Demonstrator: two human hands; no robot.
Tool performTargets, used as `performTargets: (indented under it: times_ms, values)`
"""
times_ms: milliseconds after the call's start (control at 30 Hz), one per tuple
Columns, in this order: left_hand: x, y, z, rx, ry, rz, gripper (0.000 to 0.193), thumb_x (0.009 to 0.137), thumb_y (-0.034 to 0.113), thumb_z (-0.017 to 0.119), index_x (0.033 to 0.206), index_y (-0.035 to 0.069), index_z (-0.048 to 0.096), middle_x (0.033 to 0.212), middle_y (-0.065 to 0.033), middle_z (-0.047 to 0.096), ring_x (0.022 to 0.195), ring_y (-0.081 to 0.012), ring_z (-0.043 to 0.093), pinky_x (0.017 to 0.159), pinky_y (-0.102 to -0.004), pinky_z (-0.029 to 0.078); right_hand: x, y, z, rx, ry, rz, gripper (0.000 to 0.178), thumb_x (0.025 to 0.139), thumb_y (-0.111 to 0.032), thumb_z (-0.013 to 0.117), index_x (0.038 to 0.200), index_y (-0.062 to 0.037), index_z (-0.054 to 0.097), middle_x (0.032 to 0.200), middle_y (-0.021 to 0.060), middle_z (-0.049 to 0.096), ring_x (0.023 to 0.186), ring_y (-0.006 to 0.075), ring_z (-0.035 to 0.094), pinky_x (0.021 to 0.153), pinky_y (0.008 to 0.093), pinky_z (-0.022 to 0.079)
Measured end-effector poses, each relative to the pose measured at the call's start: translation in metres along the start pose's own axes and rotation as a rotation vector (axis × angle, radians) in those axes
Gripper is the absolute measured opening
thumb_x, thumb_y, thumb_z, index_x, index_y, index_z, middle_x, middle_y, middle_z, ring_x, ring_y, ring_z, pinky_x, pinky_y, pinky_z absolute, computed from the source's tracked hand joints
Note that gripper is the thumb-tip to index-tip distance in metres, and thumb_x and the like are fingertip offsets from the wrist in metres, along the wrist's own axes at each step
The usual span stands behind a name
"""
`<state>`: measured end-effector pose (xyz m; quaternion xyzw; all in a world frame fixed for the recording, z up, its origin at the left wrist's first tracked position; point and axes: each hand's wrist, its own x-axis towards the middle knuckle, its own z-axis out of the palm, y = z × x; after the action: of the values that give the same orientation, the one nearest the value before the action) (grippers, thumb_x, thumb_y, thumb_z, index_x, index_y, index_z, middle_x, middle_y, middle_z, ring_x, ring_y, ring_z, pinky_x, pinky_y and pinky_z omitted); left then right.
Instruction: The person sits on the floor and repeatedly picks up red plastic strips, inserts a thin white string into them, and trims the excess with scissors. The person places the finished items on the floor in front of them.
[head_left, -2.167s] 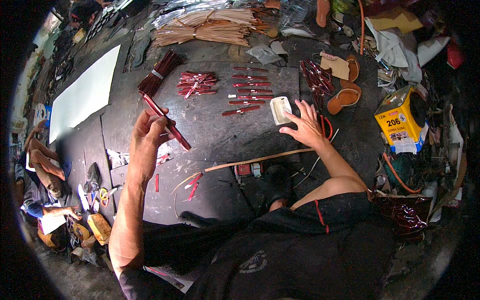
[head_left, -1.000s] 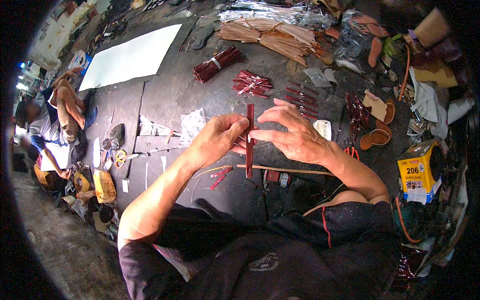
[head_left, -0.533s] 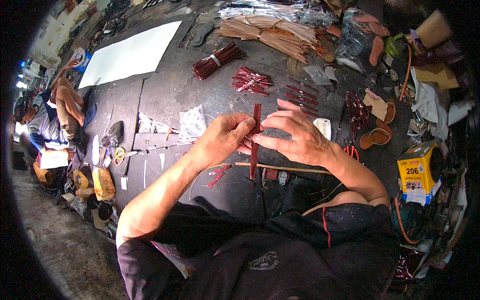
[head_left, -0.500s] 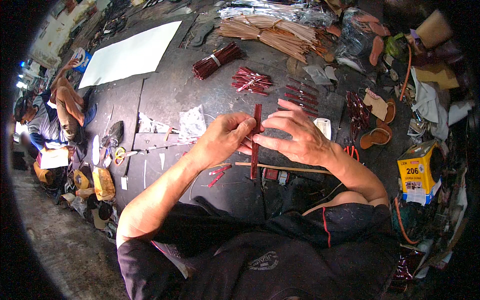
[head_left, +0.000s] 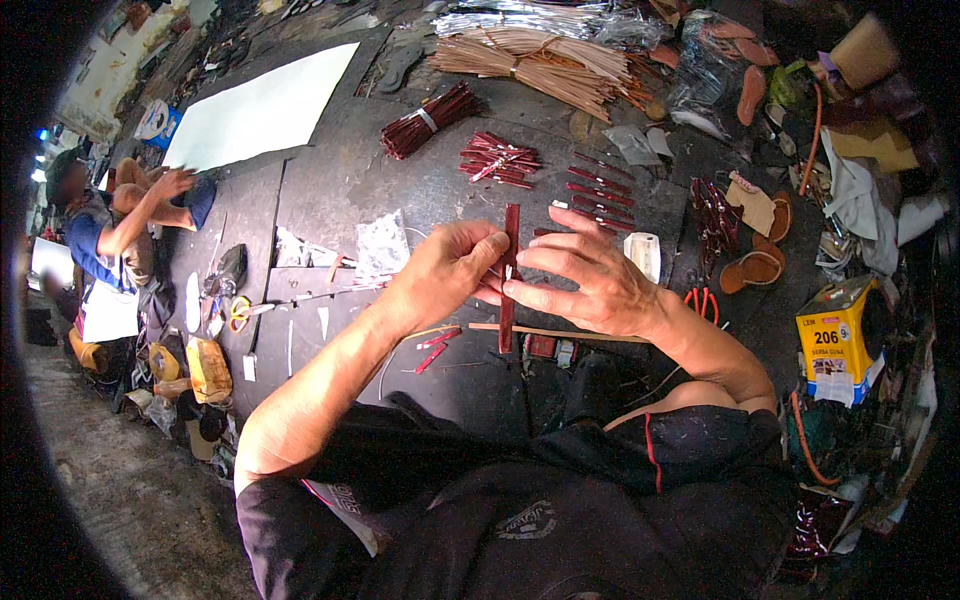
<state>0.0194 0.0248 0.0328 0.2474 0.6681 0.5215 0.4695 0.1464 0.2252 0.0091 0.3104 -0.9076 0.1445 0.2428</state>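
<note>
My left hand (head_left: 448, 268) pinches a glossy dark red strip (head_left: 511, 228) between thumb and fingers, holding it lengthwise over the dark work surface. A small pale spot shows about the strip's middle. My right hand (head_left: 598, 278) is at its right side with the fingers spread, a fingertip against the strip; the thumb is hidden. Beyond that hand lies a row of short dark red strips (head_left: 598, 189). Below the hands a long tan strip (head_left: 570, 333) lies crosswise, with small red pieces (head_left: 433, 352) to its left.
Farther off are a pile of red strips (head_left: 498, 158), a tied red bundle (head_left: 428, 122) and tan bundles (head_left: 530, 65). Red-handled pliers (head_left: 704, 303) and a yellow box (head_left: 838, 340) stand right. Yellow-handled scissors (head_left: 240, 312) lie left, near a seated person (head_left: 110, 230).
My right hand's fingers have shifted slightly at the strip, which stays in my left hand. The seated person has straightened somewhat and moved an arm away from the blue-and-white tub.
</note>
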Motion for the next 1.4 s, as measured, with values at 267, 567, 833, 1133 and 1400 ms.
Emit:
performTargets:
  times_ms: [267, 567, 833, 1133, 1400]
  values:
    - [-0.002, 0.001, 0.006, 0.006, 0.031, 0.011, 0.032, 0.105, 0.024, 0.046, 0.107, -0.004, 0.061, 0.090, -0.0089, 0.067, 0.080, -0.0142, 0.067, 0.073, -0.0303, 0.061, 0.004, 0.008, -0.001, -0.029, 0.042, 0.039, 0.037, 0.083, -0.013, 0.061, 0.119, -0.0220, 0.067, 0.114, 0.0037, 0.055, 0.110, 0.0211, 0.058, 0.110, 0.0526, 0.038]
    - [-0.001, 0.000, 0.003, -0.027, -0.020, 0.018, 0.038, 0.105, 0.033, 0.044, 0.107, -0.002, 0.060, 0.097, -0.0080, 0.065, 0.084, -0.0138, 0.066, 0.076, -0.0296, 0.059, -0.001, 0.007, 0.004, 0.047, 0.090, 0.128, 0.047, 0.073, -0.006, 0.072, 0.118, -0.0213, 0.068, 0.113, 0.0030, 0.056, 0.106, 0.0219, 0.060, 0.110, 0.0533, 0.038]
    - [0.002, -0.001, 0.004, -0.002, 0.038, 0.062, 0.031, 0.105, 0.023, 0.045, 0.105, -0.004, 0.062, 0.090, -0.0082, 0.067, 0.079, -0.0138, 0.067, 0.072, -0.0289, 0.060, 0.001, -0.005, 0.001, 0.043, 0.035, 0.046, 0.040, 0.075, -0.008, 0.070, 0.114, -0.0175, 0.066, 0.113, 0.0045, 0.056, 0.112, 0.0227, 0.057, 0.110, 0.0547, 0.037]
    - [0.014, -0.027, 0.000, -0.246, 0.300, -0.016, 0.028, 0.105, 0.024, 0.046, 0.113, -0.001, 0.056, 0.110, -0.0121, 0.067, 0.094, -0.0184, 0.067, 0.087, -0.0322, 0.056, -0.033, -0.016, 0.054, 1.382, 0.142, 0.902, 0.053, 0.098, -0.012, 0.060, 0.145, -0.0056, 0.034, 0.107, 0.0111, 0.060, 0.101, 0.0183, 0.063, 0.091, 0.0358, 0.054]
    - [0.019, -0.058, 0.003, -0.171, 0.196, -0.268, 0.051, 0.101, 0.029, 0.052, 0.139, -0.003, 0.044, 0.124, -0.0215, 0.062, 0.113, -0.0292, 0.061, 0.095, -0.0360, 0.051, -0.079, 0.010, 0.094, 1.249, 0.172, 1.075, 0.047, 0.096, -0.006, 0.059, 0.139, -0.0033, 0.040, 0.101, 0.0127, 0.063, 0.090, 0.0206, 0.067, 0.084, 0.0331, 0.057]
